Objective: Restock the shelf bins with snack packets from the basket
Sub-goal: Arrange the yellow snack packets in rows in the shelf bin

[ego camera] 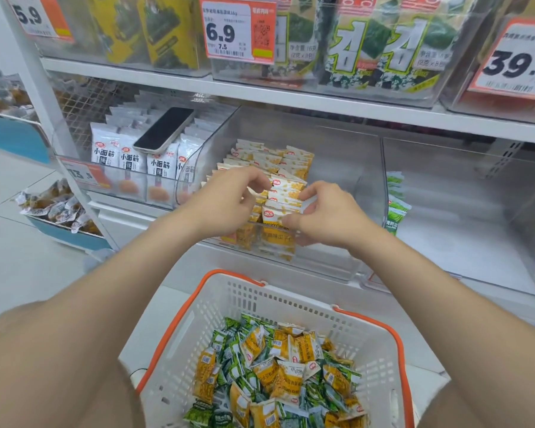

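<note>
The left hand (229,197) curls its fingers onto the yellow packets (286,188) near the front edge of the middle bin (337,162). The right hand (328,214) pinches the same row. Looks like tidying the stack; next, more from the basket (291,299) below.

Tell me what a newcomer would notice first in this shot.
Dead centre, the left hand and right hand meet in the clear middle bin, fingers curled on upright yellow packets. Below them sits a white basket with orange handles, heaped with loose snack packets in yellow and green. To the left, a phone lies on the white packets in the neighbouring bin.
</note>
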### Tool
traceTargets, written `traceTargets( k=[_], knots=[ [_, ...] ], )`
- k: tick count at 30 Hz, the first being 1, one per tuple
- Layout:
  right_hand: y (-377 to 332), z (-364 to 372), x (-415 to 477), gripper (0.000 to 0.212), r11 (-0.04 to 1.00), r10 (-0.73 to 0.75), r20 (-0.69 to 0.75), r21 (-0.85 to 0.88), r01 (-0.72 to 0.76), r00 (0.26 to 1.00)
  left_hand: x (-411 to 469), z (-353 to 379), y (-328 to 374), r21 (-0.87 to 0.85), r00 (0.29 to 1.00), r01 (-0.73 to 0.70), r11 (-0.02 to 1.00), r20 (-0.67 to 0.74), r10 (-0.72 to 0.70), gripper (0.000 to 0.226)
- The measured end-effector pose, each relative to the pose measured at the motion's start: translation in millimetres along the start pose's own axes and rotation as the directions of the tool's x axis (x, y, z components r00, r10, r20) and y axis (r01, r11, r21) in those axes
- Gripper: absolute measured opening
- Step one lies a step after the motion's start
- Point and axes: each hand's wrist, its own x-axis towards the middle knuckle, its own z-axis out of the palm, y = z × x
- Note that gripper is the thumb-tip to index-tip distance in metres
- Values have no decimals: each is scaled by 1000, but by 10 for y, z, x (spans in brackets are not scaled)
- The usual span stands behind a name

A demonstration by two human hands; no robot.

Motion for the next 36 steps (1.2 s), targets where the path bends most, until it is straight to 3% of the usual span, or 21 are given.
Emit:
traceTargets(
  k=[4,10,13,15,19,22,26,30,34,36],
  knots=[
    [-106,-37,34,22,983,150,201,75,-168,968,132,-7,-69,93,998,-41,995,52,36,40],
    [-144,41,232,44,902,279,357,221,-371,892,296,113,-306,249,982,-60,967,190,12,49],
    [-89,173,335,41,892,243,370,277,-356,897,294,184,-350,217,974,33,976,212,-81,66],
    [-57,244,401,55,877,252,346,313,-364,904,298,208,-356,190,972,57,980,213,-98,75],
    [-43,318,498,87,896,225,195,344,-282,955,299,187,-353,106,973,67,992,215,-89,69],
    [-72,346,471,105,920,218,205,282,-271,954,273,182,-334,65,982,37,997,182,-49,66],
    [-78,276,448,93,908,260,392,211,-361,882,227,98,-222,59,990,25,998,140,-33,37],
    [-102,14,442,50,826,256,523,318,-465,813,208,12,-81,56,979,12,998,202,-23,26],
    [-11,-62,497,72,692,309,507,460,-556,805,206,-22,-30,104,966,22,994,254,-48,13],
    [-16,36,478,55,725,316,474,439,-531,822,206,-58,-17,140,953,35,990,294,-76,15]
  ],
)
